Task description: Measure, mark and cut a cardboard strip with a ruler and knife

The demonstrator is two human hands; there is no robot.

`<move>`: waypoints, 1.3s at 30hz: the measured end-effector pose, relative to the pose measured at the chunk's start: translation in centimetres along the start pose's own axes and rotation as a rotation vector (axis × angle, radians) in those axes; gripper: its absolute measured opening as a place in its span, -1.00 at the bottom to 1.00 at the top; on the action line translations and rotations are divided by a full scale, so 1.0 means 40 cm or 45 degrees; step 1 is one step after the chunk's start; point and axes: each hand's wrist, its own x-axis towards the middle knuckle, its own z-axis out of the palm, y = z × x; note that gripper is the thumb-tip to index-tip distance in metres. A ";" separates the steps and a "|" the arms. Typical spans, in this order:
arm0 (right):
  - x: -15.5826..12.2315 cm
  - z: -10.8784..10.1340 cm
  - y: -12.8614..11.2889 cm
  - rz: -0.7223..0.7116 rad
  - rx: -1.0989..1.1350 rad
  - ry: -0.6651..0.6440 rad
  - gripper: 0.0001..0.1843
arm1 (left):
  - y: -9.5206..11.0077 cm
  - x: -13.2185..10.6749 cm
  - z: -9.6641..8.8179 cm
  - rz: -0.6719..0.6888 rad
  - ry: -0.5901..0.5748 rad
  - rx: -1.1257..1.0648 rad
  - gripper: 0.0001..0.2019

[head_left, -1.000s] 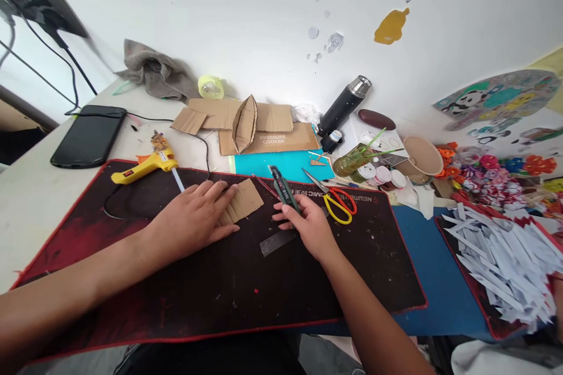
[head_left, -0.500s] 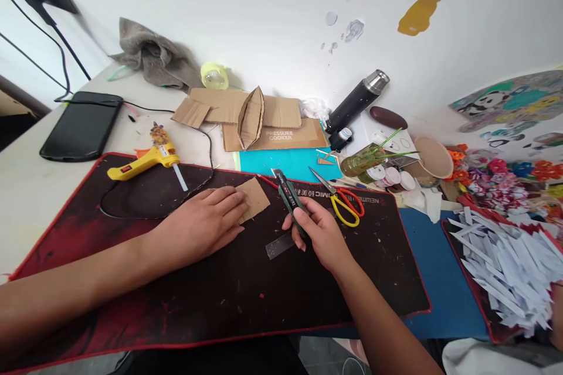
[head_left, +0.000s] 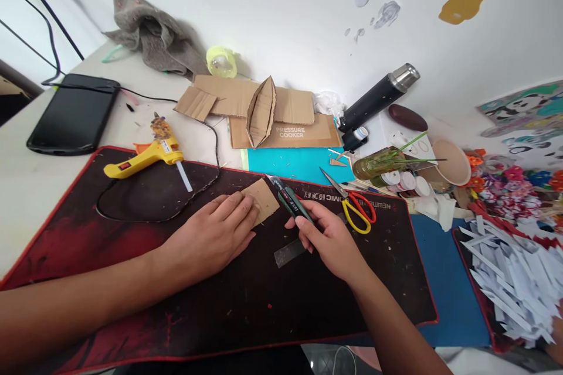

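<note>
My left hand [head_left: 229, 225] lies flat with its fingers stretched over a small piece of brown cardboard [head_left: 265, 199], pressing it onto the dark mat. In my right hand [head_left: 328, 234] is a dark green utility knife [head_left: 295, 204], fingers wrapped round its handle. Its blade points up and left, at the cardboard's upper right edge; I cannot tell whether it touches. Partly under the right hand lies a clear ruler-like strip [head_left: 290, 253]. Red and yellow scissors [head_left: 358, 211] rest just right of that hand.
Left of my hands are a yellow glue gun [head_left: 147, 158] with a cord and a black phone [head_left: 74, 114]. Behind stand cardboard pieces [head_left: 261, 111]. A black thermos [head_left: 373, 99] and a jar [head_left: 373, 164] are back right. Paper strips [head_left: 512, 275] pile at far right.
The knife has tilted further left, its blade now close to the cardboard's upper right edge. My left hand stays on the cardboard. The whole view has shifted a little.
</note>
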 end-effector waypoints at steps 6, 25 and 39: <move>0.007 0.006 -0.008 0.031 0.005 0.007 -0.53 | 0.005 0.003 -0.006 0.014 0.017 0.052 -0.60; -0.004 -0.015 -0.005 -0.083 -0.431 0.053 -0.55 | 0.030 -0.006 -0.020 0.006 -0.055 0.114 -0.53; -0.038 -0.020 -0.016 -0.308 -0.820 0.020 -0.48 | 0.036 -0.010 -0.006 0.016 -0.059 0.111 -0.51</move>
